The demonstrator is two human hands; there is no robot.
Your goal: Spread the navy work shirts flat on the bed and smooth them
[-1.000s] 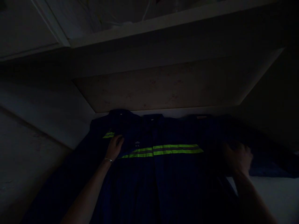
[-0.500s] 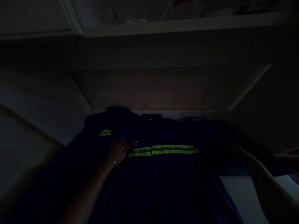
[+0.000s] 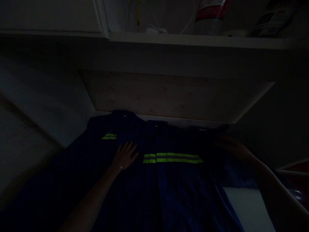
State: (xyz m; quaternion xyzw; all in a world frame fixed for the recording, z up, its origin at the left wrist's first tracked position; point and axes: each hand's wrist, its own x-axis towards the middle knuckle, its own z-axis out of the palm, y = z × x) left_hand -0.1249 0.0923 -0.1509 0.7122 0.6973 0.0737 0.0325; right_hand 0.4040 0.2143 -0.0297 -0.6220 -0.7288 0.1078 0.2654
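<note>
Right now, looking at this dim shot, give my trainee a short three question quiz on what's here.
1. True or false: the left hand lies flat, fingers spread, on the dark blue work jacket.
2. What colour are the reflective stripes across the chest?
3. Where is the right hand? A, at the jacket's right shoulder area; B, up on the shelf; C, on the bracelet.

Key: 1 true; 2 yellow-green; 3 A.

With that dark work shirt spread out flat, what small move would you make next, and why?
Probably draw the right hand inward to fold the far shoulder over. The left hand lies flat on the shirt beside the yellow stripe, pinning it, while the right rests at the shirt's dim far edge.
</note>
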